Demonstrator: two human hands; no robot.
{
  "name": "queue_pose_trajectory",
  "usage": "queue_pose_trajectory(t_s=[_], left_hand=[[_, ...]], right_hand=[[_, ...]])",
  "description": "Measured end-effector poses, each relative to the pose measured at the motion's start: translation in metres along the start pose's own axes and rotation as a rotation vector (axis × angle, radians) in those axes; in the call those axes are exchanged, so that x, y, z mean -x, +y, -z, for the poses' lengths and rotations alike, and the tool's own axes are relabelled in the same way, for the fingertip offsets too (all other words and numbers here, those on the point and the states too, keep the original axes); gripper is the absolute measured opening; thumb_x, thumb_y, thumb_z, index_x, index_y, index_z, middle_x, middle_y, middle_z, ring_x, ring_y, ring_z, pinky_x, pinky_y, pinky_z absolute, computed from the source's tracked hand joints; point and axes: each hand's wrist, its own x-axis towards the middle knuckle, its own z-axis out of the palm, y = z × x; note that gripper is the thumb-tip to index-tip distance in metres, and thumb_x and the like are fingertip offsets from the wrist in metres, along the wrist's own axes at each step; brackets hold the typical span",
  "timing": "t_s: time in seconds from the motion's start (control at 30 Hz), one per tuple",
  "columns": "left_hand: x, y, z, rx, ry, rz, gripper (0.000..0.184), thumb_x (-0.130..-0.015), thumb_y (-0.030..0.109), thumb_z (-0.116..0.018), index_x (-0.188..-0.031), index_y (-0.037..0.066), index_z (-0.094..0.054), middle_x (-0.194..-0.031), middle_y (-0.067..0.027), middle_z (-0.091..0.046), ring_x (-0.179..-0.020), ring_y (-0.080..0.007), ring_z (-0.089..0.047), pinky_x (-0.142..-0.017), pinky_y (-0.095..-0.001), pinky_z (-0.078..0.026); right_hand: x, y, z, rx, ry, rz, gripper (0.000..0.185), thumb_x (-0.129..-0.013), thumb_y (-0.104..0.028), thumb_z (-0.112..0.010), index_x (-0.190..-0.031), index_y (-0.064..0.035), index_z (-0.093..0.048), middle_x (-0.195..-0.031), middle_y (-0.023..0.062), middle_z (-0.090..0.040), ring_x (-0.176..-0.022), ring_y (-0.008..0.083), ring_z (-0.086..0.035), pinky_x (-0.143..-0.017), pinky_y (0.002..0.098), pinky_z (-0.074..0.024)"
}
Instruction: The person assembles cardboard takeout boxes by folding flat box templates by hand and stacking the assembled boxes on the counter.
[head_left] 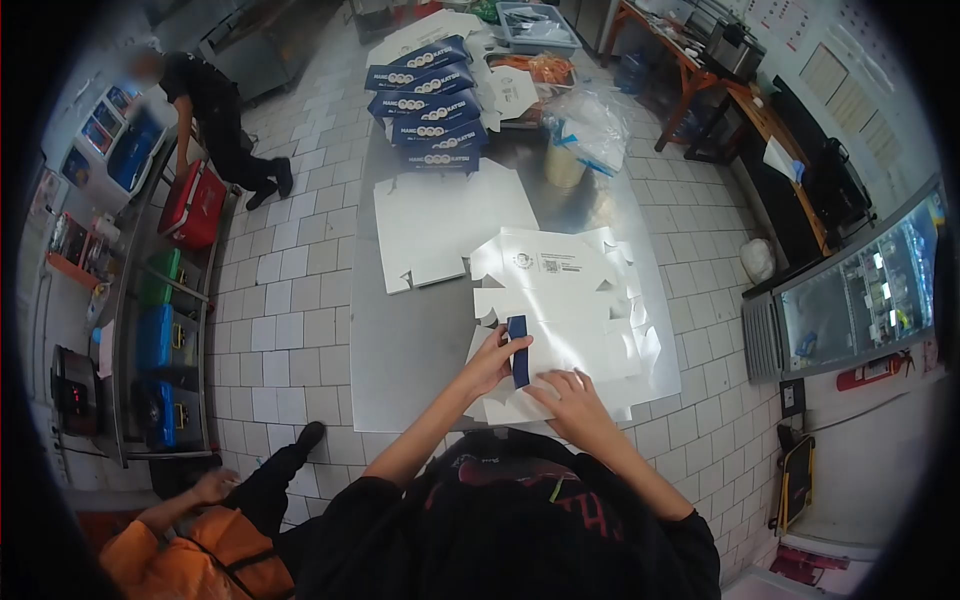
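A flat white cardboard box blank (565, 340) with printed text lies on the metal table in front of me, apparently over other flat blanks. My left hand (488, 362) has its fingers and thumb closed on a narrow dark blue flap (518, 352), which is folded up at the blank's left side. To the right of it, my right hand (575, 398) rests on the near part of the white cardboard with its fingers spread. Beyond, another stack of flat white blanks (450, 220) lies on the table.
Several folded blue boxes (430, 105) are piled at the table's far end. Near them are a plastic bag (590, 125), a beige container (565, 165), a tray of orange food (545, 70) and a blue bin (540, 25). One person (215, 120) bends over a red cooler (192, 205); another in orange (200, 550) sits at left.
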Motion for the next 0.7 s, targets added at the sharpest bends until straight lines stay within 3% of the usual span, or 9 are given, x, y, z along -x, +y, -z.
queue_pose_trajectory(t_s=[0.07,0.17,0.23,0.3,0.33,0.43,0.5,0.57,0.7], left_hand=[[0.01,0.008,-0.007,0.134,0.09,-0.084,0.046,-0.078,0.013,-0.066,-0.114,0.003,-0.038,-0.094,-0.0041,-0.054,-0.083,-0.0129,-0.059,-0.07,-0.0301,-0.053],[0.01,0.01,-0.009,0.253,0.045,-0.109,0.046,-0.078,0.011,-0.065,-0.114,0.003,-0.038,-0.095,-0.0044,-0.053,-0.085,-0.0123,-0.059,-0.07,-0.0295,-0.053],[0.011,0.01,-0.014,0.311,0.071,-0.134,0.043,-0.078,0.01,-0.065,-0.11,0.002,-0.037,-0.096,-0.005,-0.051,-0.085,-0.0126,-0.057,-0.068,-0.0284,-0.052],[0.014,0.01,-0.024,0.39,0.277,-0.374,0.04,-0.078,0.008,-0.066,-0.104,0.001,-0.036,-0.096,-0.0062,-0.05,-0.082,-0.013,-0.056,-0.065,-0.0285,-0.051],[0.021,0.015,-0.037,0.375,0.394,-0.477,0.038,-0.078,0.007,-0.066,-0.1,0.001,-0.035,-0.093,-0.0066,-0.048,-0.078,-0.0119,-0.054,-0.062,-0.0276,-0.049],[0.019,0.015,-0.035,0.368,0.462,-0.572,0.039,-0.078,0.007,-0.066,-0.102,0.002,-0.035,-0.093,-0.0067,-0.047,-0.078,-0.0111,-0.052,-0.063,-0.0263,-0.048],[0.022,0.022,-0.035,0.367,0.453,-0.568,0.04,-0.078,0.007,-0.067,-0.102,0.002,-0.035,-0.092,-0.0064,-0.047,-0.079,-0.0109,-0.051,-0.064,-0.0257,-0.047],[0.028,0.028,-0.033,0.362,0.446,-0.574,0.04,-0.078,0.008,-0.067,-0.102,0.002,-0.035,-0.092,-0.0061,-0.047,-0.08,-0.0106,-0.051,-0.064,-0.0251,-0.047],[0.043,0.036,-0.045,0.426,0.511,-0.608,0.039,-0.079,0.012,-0.067,-0.102,0.001,-0.036,-0.09,-0.0047,-0.047,-0.078,-0.0091,-0.05,-0.063,-0.0242,-0.046]], right_hand=[[-0.005,-0.014,0.007,-0.038,0.185,0.12,0.036,-0.064,-0.006,-0.066,-0.098,-0.01,-0.057,-0.092,0.0057,-0.052,-0.092,0.0202,-0.049,-0.073,0.0393,-0.0393],[-0.002,-0.01,0.012,0.028,0.269,0.203,0.025,-0.065,-0.007,-0.063,-0.089,-0.0071,-0.054,-0.082,0.0043,-0.051,-0.082,0.0206,-0.05,-0.067,0.0359,-0.0374],[-0.008,-0.014,0.027,-0.035,0.343,0.143,0.017,-0.067,-0.006,-0.063,-0.083,-0.006,-0.056,-0.077,0.0038,-0.052,-0.077,0.0207,-0.051,-0.067,0.0338,-0.0374],[-0.01,-0.013,0.032,-0.064,0.461,0.003,0.013,-0.07,-0.008,-0.063,-0.08,-0.0062,-0.056,-0.075,0.0033,-0.051,-0.076,0.0198,-0.051,-0.068,0.0346,-0.0372],[-0.011,-0.014,0.031,-0.04,0.464,-0.011,0.01,-0.071,-0.008,-0.063,-0.079,-0.0075,-0.056,-0.077,0.0026,-0.051,-0.077,0.0182,-0.051,-0.069,0.0358,-0.0366],[-0.021,-0.028,0.038,-0.003,0.476,0.002,0.013,-0.07,-0.007,-0.066,-0.081,-0.007,-0.057,-0.08,0.0017,-0.052,-0.078,0.0189,-0.051,-0.069,0.0361,-0.0356],[-0.023,-0.03,0.046,-0.007,0.459,0.015,0.014,-0.07,-0.008,-0.066,-0.08,-0.0084,-0.057,-0.08,0.0008,-0.051,-0.079,0.0181,-0.05,-0.07,0.0362,-0.0345],[-0.027,-0.031,0.051,0.13,0.423,0.175,0.013,-0.07,-0.006,-0.066,-0.078,-0.0086,-0.056,-0.075,0.0013,-0.049,-0.076,0.0182,-0.049,-0.068,0.0363,-0.0337],[-0.034,-0.018,0.049,0.016,0.468,0.073,0.011,-0.071,-0.005,-0.062,-0.075,-0.009,-0.053,-0.076,0.0017,-0.05,-0.072,0.0196,-0.046,-0.064,0.036,-0.0327]])
